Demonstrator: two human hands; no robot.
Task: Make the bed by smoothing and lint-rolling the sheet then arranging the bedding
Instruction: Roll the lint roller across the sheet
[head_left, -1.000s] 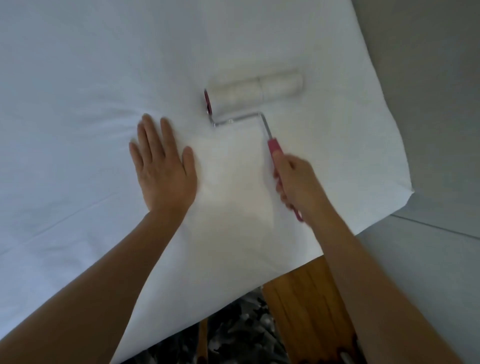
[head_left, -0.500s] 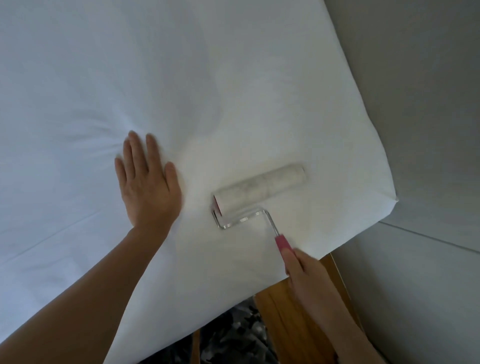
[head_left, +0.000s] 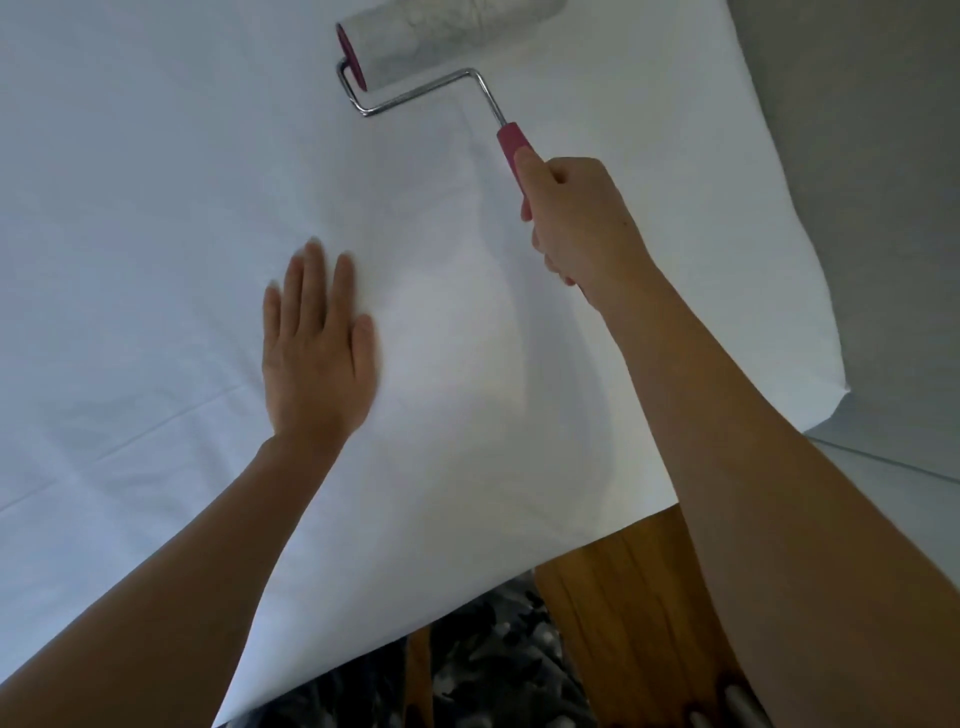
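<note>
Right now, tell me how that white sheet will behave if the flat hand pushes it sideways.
The sheet looks thin and floppy: faint creases fan out beside the left hand, so a sideways push would probably bunch it rather than slide it whole. Its edge drapes loose over the wooden bed frame, so it may shift easily. The lint roller would likely drag it without that hand's pressure.

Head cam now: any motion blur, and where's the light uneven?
Head view: left hand fingertips smeared by motion; right hand and lint roller fairly sharp. Sheet bluish and dim at left, brighter and warmer mid-frame. Wide-angle bends the edges.
</note>
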